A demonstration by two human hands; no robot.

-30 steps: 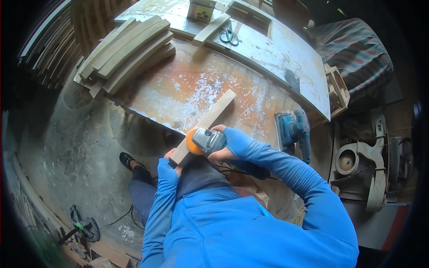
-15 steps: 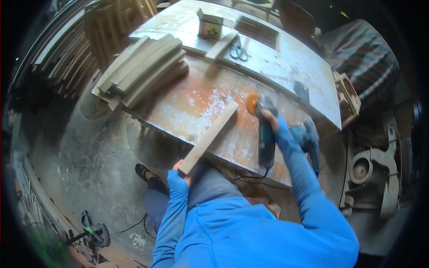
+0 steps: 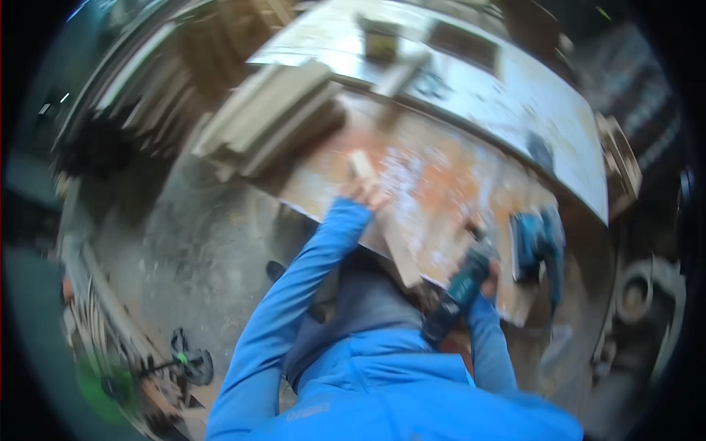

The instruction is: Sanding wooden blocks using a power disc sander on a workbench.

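Here, wooden slat [image 3: 382, 224] aslant from far-left to near-right, left hand [image 3: 365, 192] fingers clamped on its far end.

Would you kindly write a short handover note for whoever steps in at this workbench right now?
Left hand: gripping the far end of the long pale wooden strip, which lies across the worn, orange-stained workbench top.
Right hand: closed around the teal and black handheld power tool, held at the near bench edge, off the strip.
Nearby: a stack of pale wooden boards at the bench's left corner; a second teal power tool resting to the right.
Done: the picture is too blurred to show how much of the strip has been worked.
Left: check the strip's surface before going on.
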